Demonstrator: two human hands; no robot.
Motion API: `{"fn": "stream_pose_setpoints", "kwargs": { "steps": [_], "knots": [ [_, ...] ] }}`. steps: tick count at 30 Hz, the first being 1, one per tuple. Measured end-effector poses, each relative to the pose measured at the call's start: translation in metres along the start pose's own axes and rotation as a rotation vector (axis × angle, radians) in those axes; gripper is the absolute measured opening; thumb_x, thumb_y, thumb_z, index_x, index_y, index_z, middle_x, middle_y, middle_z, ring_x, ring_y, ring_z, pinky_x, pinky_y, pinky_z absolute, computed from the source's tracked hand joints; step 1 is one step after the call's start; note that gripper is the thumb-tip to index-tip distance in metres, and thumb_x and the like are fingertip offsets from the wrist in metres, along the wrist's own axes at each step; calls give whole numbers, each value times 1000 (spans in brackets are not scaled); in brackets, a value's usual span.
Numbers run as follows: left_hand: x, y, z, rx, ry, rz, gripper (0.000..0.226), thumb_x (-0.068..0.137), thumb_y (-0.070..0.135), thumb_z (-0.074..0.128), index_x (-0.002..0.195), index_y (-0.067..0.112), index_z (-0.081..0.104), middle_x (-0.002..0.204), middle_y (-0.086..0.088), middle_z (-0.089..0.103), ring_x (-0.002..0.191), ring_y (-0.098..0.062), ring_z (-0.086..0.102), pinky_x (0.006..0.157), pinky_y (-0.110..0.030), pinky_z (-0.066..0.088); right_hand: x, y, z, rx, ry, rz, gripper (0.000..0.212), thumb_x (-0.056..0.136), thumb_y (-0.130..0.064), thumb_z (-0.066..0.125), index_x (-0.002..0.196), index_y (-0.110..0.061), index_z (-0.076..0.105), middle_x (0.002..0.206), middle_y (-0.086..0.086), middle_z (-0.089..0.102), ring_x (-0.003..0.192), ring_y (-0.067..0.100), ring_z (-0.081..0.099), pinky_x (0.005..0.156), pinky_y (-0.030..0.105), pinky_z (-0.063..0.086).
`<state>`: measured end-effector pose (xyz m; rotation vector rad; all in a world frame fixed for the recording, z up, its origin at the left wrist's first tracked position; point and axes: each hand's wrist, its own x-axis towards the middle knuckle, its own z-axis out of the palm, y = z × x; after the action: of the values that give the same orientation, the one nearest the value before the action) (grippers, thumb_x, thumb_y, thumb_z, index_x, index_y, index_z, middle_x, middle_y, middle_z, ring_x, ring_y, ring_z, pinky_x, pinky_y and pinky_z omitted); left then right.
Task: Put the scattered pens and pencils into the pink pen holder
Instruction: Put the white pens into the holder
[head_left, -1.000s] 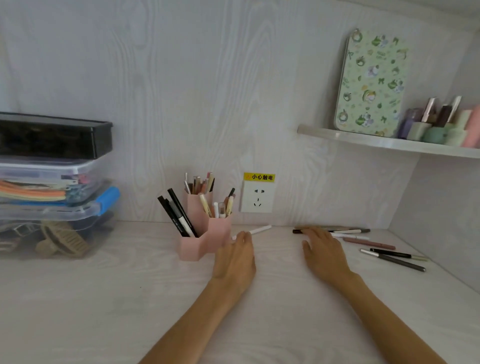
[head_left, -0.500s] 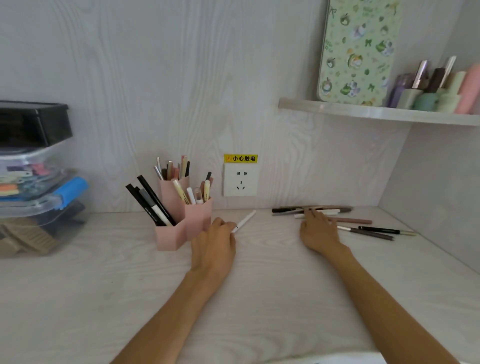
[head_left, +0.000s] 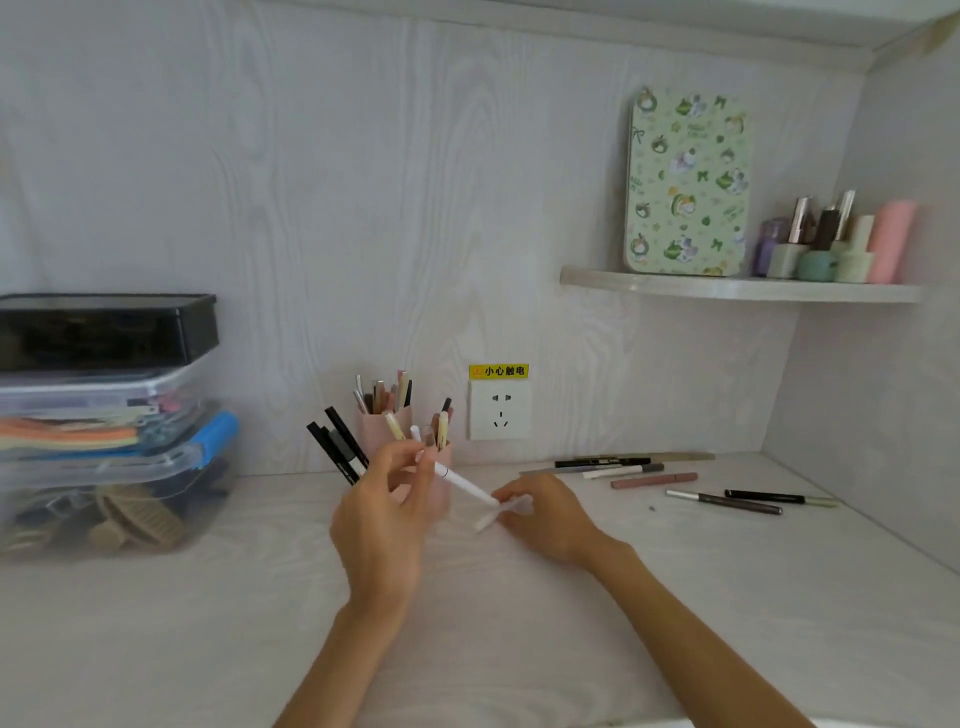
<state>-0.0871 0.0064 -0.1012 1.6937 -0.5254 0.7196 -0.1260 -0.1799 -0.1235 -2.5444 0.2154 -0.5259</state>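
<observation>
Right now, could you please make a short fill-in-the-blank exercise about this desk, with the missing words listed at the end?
1. The left hand holds a ____ pen in front of the pink pen holder.
2. The yellow label sits directly ____ the wall socket.
3. The green patterned tin stands on the ____.
4. The scattered pens lie to the ____ of the right hand.

Missing words: white; above; shelf; right

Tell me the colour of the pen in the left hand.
White, clearest in the head view.
</observation>
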Motion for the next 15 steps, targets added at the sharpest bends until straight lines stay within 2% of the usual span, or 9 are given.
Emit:
{"fn": "stream_pose_setpoints", "kwargs": {
  "steps": [2,4,6,9,12,15],
  "knots": [
    [9,-1,-20,17,101,72,7,86,37,62,91,32,64,73,29,60,70,-2,64,59,-29,51,2,-4,9,62,49,-19,28,78,-9,66,102,-22,71,103,-2,68,96,15,60,68,4,35],
    [22,-3,-40,11,186,126,10,85,33,64,92,27,65,76,25,61,70,-2,63,58,-24,49,1,-7,16,125,111,-22,33,77,-7,68,106,-22,68,105,-4,61,98,15,58,72,2,36],
    [36,-6,-57,-11,231,142,13,85,35,63,89,24,66,78,16,65,72,-4,64,61,-16,46,2,-5,19,23,174,-47,39,77,-9,66,113,-24,64,114,-4,57,109,15,52,85,10,37],
    [53,-11,-68,-18,268,152,14,85,37,63,86,23,65,77,12,66,72,-6,64,62,-14,44,0,4,20,-224,175,4,44,85,-18,57,127,-27,52,137,-4,47,129,16,37,102,28,30],
    [64,-8,-62,83,297,199,17,86,37,63,87,21,66,77,9,68,70,-9,65,56,-22,43,-2,10,21,-223,92,93,37,92,-23,47,129,-27,50,142,-3,41,133,17,32,105,32,28],
    [69,-1,-43,160,261,265,16,86,36,63,87,21,67,77,6,71,67,-9,64,49,-25,43,-1,10,22,-200,132,83,31,91,-22,49,120,-27,56,134,-4,49,128,17,38,100,32,33]
  ]
}}
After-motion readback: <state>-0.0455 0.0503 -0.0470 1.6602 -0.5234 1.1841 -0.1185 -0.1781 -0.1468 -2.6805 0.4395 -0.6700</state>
